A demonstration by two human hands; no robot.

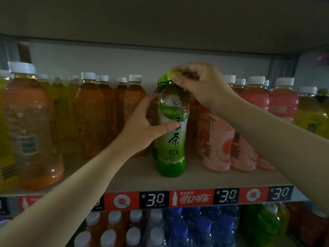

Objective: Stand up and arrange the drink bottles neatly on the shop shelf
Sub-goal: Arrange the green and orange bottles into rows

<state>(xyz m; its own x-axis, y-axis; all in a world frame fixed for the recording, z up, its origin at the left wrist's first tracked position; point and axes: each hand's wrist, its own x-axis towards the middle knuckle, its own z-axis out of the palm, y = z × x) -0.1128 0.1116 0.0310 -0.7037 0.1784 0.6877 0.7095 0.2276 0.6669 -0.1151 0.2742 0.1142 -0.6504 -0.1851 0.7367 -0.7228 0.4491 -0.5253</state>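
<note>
**Inspector:** Nearest the lens are both forearms, reaching up to the green tea bottle (pixel 171 132). Take that bottle as the reference throughout.

**Clerk:** State of the hands?

**Inspector:** The left hand (pixel 142 128) wraps the bottle's mid-body from its left flank, thumb laid across the label front, fingers curled round behind it. The right hand (pixel 197 86) comes in from above and right and pinches the green cap (pixel 173 75) between thumb and fingers. Both hands are closed on the bottle; neither is spread.

**Clerk:** And where is the bottle?

**Inspector:** It stands on the shelf board (pixel 195 179), near the front edge, ahead of a second green-capped bottle whose cap shows just behind and left. Its long axis is upright or very close to it; the base appears to touch the board, though I cannot confirm full contact. Amber tea bottles (pixel 92 114) stand to its left, pink drink bottles (pixel 217 143) to its right, those nearest leaning. The price strip (pixel 192 197) runs below.

**Clerk:** What does the coming move depend on?

**Inspector:** In my judgement, on the two grips lying along the same vertical axis: the top hand steers tilt, the lower hand carries the body. Squaring the bottle with the one behind is what remains.
</note>
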